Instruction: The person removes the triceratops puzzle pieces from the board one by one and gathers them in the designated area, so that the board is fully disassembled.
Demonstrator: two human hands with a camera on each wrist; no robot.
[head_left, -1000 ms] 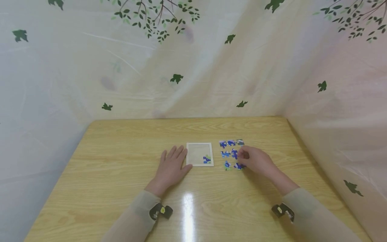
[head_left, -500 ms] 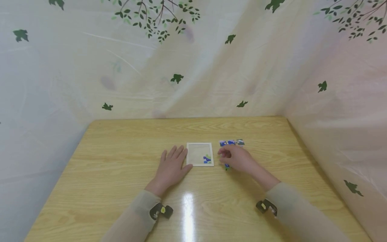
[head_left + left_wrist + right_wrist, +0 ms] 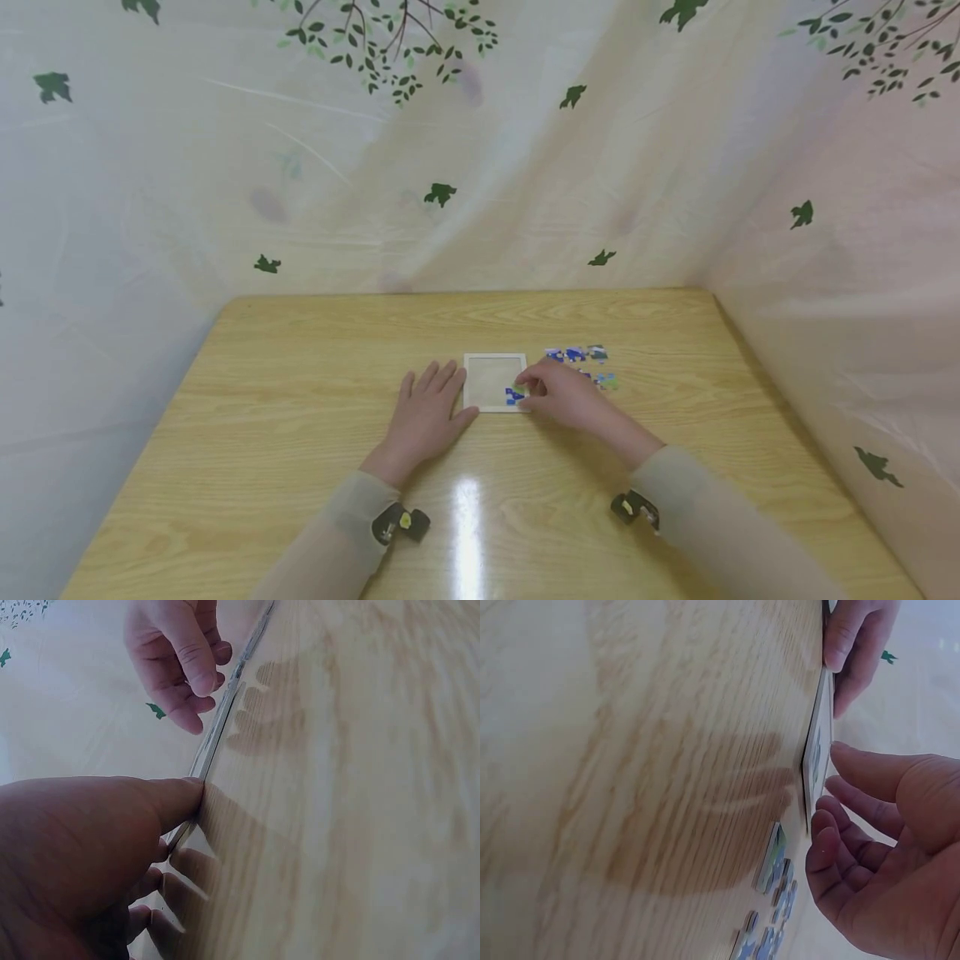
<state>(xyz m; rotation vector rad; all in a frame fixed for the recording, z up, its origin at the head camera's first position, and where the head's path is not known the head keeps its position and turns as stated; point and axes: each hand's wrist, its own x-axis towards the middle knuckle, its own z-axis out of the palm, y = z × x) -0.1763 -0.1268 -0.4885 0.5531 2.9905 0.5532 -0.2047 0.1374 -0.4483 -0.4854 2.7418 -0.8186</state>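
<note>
My left hand (image 3: 427, 417) lies flat beside a small white puzzle frame (image 3: 495, 357), its fingers and thumb at the frame's left edge. In the left wrist view that thumb (image 3: 180, 799) rests on the frame's edge. Over the frame's lower right corner hovers my right hand (image 3: 566, 396), thumb and forefinger apart, the other fingers loosely curled. Between them nothing shows in the right wrist view, where the right thumb (image 3: 866, 769) reaches toward the frame. Blue and green jigsaw pieces (image 3: 513, 395) lie inside that corner, partly behind the right fingertips.
Right of the frame, several loose jigsaw pieces (image 3: 575, 354) lie in rows on the wooden table (image 3: 315, 350), the nearer ones hidden under the right hand. A pale curtain (image 3: 495, 233) printed with leaves hangs behind the table.
My right hand has moved left from the loose pieces to the frame's lower right corner, uncovering a green and blue piece on the right. The left hand stays in place.
</note>
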